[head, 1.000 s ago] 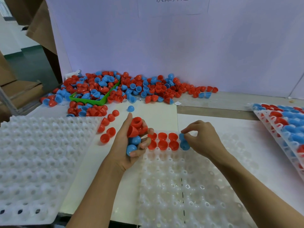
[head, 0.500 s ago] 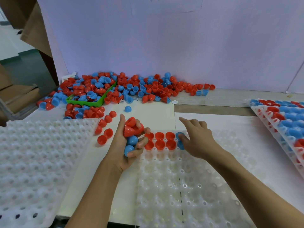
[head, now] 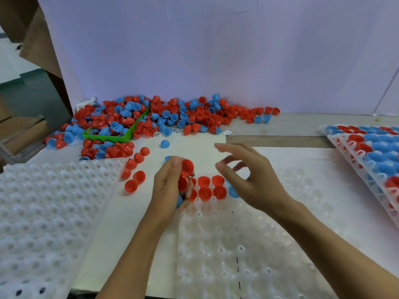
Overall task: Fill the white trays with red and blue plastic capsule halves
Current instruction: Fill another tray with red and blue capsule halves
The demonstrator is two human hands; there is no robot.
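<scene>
Looking across the counter (head: 269, 130), you see a big loose heap of capsule halves (head: 194, 115), red and blue, along the white backboard (head: 216, 50) in the upper middle of the frame, spilling over a green tray (head: 121, 138) at the left. A few red halves (head: 135, 169) and one blue half (head: 165, 144) lie scattered below the heap, between it and your hands. Brown cardboard (head: 36, 39) stands in the upper left corner.

Your left hand (head: 170, 188), at the centre of the frame, is curled round a bunch of red and blue halves (head: 186, 171), thumb side up, its edge covering the left end of the filled cells. Your right hand (head: 254, 182) hovers just to the right with fingers spread and loosely bent, holding nothing; it is motion-blurred and hides part of the tray's top edge.

Below your hands, the middle white tray (head: 216, 244) holds two short rows of red halves (head: 210, 187) at its top left corner, open side up, with a blue half (head: 232, 190) next to them, partly behind your right hand. A second white tray (head: 43, 212) lies at the lower left. At the right edge, stacked trays (head: 345, 152) are packed with red and blue halves.
</scene>
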